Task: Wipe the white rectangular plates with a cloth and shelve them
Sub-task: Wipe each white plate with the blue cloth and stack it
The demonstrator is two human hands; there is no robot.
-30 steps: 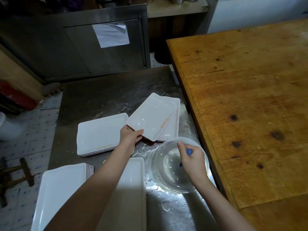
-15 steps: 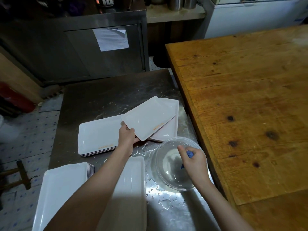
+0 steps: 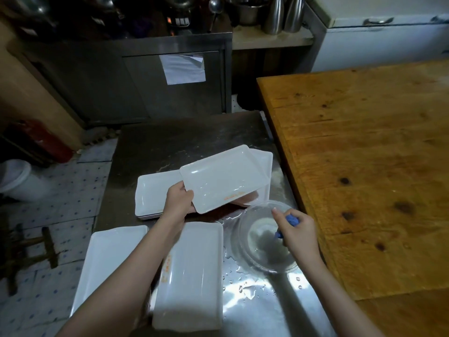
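Head view: left hand [image 3: 178, 199] grips a white plate [image 3: 224, 178]; right hand [image 3: 297, 231] clutches a blue cloth [image 3: 291, 219].

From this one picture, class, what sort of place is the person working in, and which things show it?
Probably a commercial kitchen's back area: stacks of identical white rectangular plates on a wet stainless-steel counter, metal pots and jugs on the shelf behind, and a worn wooden worktable alongside.

You have a clear glass bowl [image 3: 263, 242] on the wet steel desk [image 3: 184, 137], a wooden table [image 3: 369, 166] just beside it.
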